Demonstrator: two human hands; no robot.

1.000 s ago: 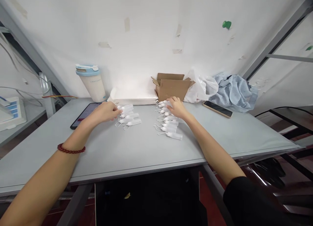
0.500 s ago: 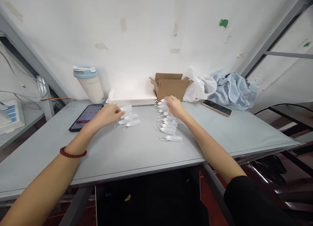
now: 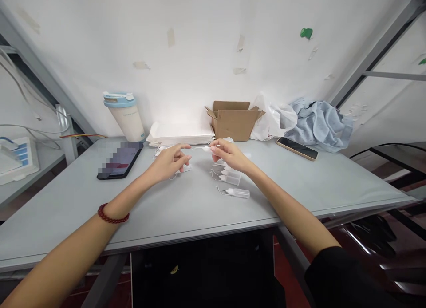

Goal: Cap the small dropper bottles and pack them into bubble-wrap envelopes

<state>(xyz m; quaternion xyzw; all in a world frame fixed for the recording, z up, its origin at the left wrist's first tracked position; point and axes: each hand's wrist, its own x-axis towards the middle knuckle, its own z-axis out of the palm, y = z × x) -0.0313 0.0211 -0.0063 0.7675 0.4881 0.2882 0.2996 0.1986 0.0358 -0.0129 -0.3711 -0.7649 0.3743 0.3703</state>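
Note:
My right hand (image 3: 227,154) is lifted above a row of small white squeeze bottles (image 3: 229,178) and pinches one small white bottle (image 3: 206,148) by its body, the tip pointing left. My left hand (image 3: 170,159) hovers close beside it, index finger stretched toward the bottle's tip, the other fingers curled. It hides most of a second group of bottles (image 3: 184,169) lying on the grey table (image 3: 186,201). One bottle (image 3: 237,192) lies apart at the near end of the right row.
A dark phone (image 3: 120,159) lies left of my hands, a second phone (image 3: 297,148) to the right. At the back stand a lidded cup (image 3: 125,115), a stack of white sheets (image 3: 181,133), an open cardboard box (image 3: 233,120), a plastic bag (image 3: 276,117) and a blue cloth (image 3: 319,124).
Both hands left the bottle piles and came together above the table's middle. My right hand picked up one bottle; my left hand rose off the left group toward it.

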